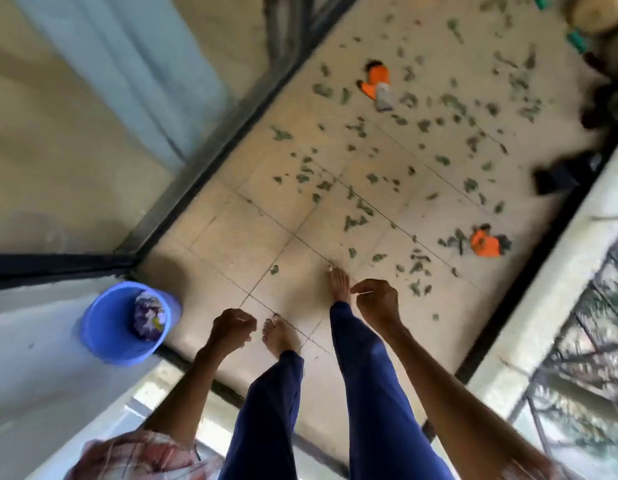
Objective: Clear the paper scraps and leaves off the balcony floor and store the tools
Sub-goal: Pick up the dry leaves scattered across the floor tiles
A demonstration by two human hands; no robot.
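A: Scraps (pixel 356 188) on the floor, leaf or paper?
B: Can't tell, blur smears them into green-grey flecks.
A: The orange ones?
B: Far orange thing (pixel 376 79) and near orange thing (pixel 486 242) are both too blurred to name.
A: Bucket (pixel 103 327)?
B: Purple-white bundle (pixel 148 317) inside, unreadable.
A: Hands?
B: Left hand (pixel 233 329) and right hand (pixel 376 303) are curled, backs to camera. Whatever is in either grip is hidden.
A: Top right?
B: Green pieces (pixel 576 41) too blurred to name, tan round object (pixel 598 12) cut by the edge. Dark lump (pixel 560 174) can't be identified.
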